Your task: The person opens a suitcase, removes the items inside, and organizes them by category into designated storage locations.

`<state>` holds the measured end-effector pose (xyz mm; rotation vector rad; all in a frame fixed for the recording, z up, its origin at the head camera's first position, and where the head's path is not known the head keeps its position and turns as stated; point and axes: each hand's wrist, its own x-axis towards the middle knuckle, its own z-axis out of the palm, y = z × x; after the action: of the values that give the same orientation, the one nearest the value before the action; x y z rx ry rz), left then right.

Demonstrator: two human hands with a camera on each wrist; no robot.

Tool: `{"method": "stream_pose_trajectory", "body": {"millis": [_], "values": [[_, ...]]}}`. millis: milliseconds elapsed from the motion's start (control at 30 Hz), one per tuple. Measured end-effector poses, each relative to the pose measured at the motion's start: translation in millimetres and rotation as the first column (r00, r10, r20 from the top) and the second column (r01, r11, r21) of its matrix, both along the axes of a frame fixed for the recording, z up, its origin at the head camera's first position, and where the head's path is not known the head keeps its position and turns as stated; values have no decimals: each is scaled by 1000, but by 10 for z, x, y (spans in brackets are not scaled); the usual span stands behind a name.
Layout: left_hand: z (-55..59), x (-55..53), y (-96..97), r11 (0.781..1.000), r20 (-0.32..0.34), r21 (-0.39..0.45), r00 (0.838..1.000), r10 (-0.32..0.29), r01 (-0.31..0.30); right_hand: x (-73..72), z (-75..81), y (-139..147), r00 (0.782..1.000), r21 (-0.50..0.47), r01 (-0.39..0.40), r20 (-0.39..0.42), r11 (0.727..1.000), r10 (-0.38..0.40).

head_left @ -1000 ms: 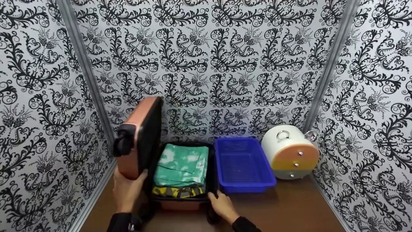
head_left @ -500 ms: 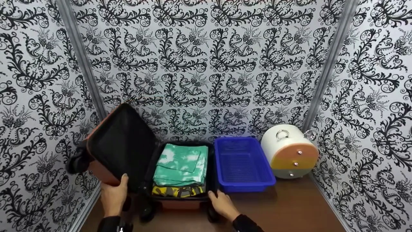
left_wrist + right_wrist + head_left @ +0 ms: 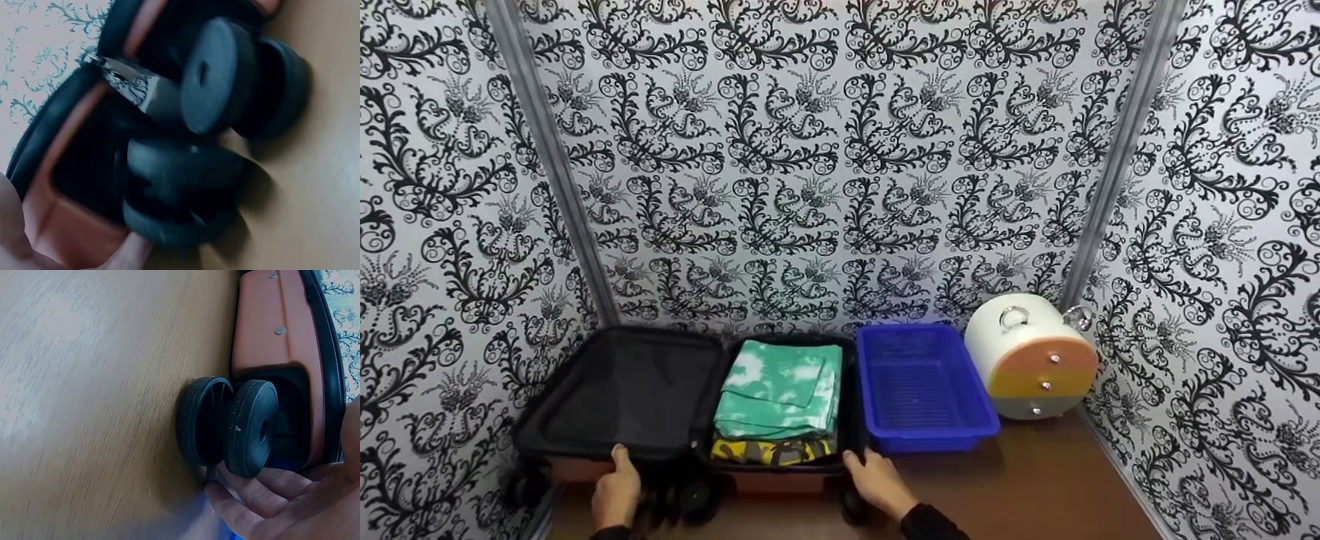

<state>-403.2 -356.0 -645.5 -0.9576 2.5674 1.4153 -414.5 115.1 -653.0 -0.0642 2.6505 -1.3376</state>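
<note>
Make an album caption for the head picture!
Left hand and right hand at an open suitcase, folded green cloth inside, blue tray alongside.

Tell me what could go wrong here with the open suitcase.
The left hand grips the lid low over the table and might get pinched beneath it. The right hand holds the suitcase near its corner, so a jerk could knock the blue basket alongside.
</note>
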Motion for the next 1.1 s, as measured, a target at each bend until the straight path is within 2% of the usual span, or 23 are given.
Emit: {"method": "stream_pose_trajectory", "body": {"millis": [100,200,300,367,400,433,467,533,567,600,633,667,700,733,800,833,867,900,933,967,1000,1033,1100], "values": [[-50,46,-22,998,6,-57,1000,-7,7,-6,-21,-9,1000,15,1,-28,1000,0],[-35,68,-17,986,-39,-164,999,11,-18,-21,-26,-9,998,21,7,-63,1000,-5],[36,74,26,956,-110,-279,992,65,-93,-25,-30,-6,997,29,12,-71,1000,-10],[98,81,102,923,-212,-350,973,90,-162,-17,-23,0,997,39,10,-79,999,-7],[131,82,165,906,-294,-372,951,91,-202,-9,-10,8,997,48,4,-82,999,0],[161,80,241,884,-383,-406,922,66,-231,0,11,20,997,56,-6,-76,998,11],[183,75,335,861,-478,-439,878,18,-256,10,35,34,997,66,-19,-77,998,24],[201,53,579,810,-622,-520,770,-143,-270,26,108,78,997,83,-53,-59,995,58],[191,34,719,788,-658,-562,714,-240,-253,34,147,107,995,94,-66,-67,993,72],[167,11,866,765,-663,-606,671,-333,-218,40,181,134,992,107,-72,-96,992,82],[141,-9,1019,751,-644,-642,640,-419,-155,47,212,168,984,110,-74,-155,991,90],[110,-23,1171,739,-614,-669,619,-489,-79,55,230,204,966,114,-63,-242,992,89],[75,-36,1316,730,-574,-684,612,-544,8,60,237,242,931,119,-49,-353,992,88],[36,-52,1445,719,-531,-689,612,-586,90,63,230,279,868,129,-25,-490,991,85],[-23,-67,1652,689,-439,-689,626,-644,225,52,195,357,687,158,49,-722,986,82],[-41,-75,1729,674,-395,-682,632,-666,284,38,171,403,595,171,93,-799,981,83],[-57,-86,1791,657,-351,-677,639,-685,332,19,141,452,526,188,143,-846,972,86],[-64,-96,1839,640,-313,-669,639,-703,377,-6,111,502,474,206,188,-876,960,95],[-67,-104,1875,621,-276,-663,634,-722,418,-31,84,553,454,227,225,-885,948,104],[-65,-109,1901,603,-244,-657,628,-739,453,-56,59,607,468,255,250,-876,934,114],[-61,-110,1921,590,-216,-645,625,-750,485,-75,35,663,495,284,267,-860,921,122],[-58,-111,1935,574,-188,-637,618,-763,514,-90,7,719,533,318,282,-837,905,128],[-51,-109,1958,556,-153,-615,607,-780,559,-108,-31,828,614,385,279,-776,880,145]]}}
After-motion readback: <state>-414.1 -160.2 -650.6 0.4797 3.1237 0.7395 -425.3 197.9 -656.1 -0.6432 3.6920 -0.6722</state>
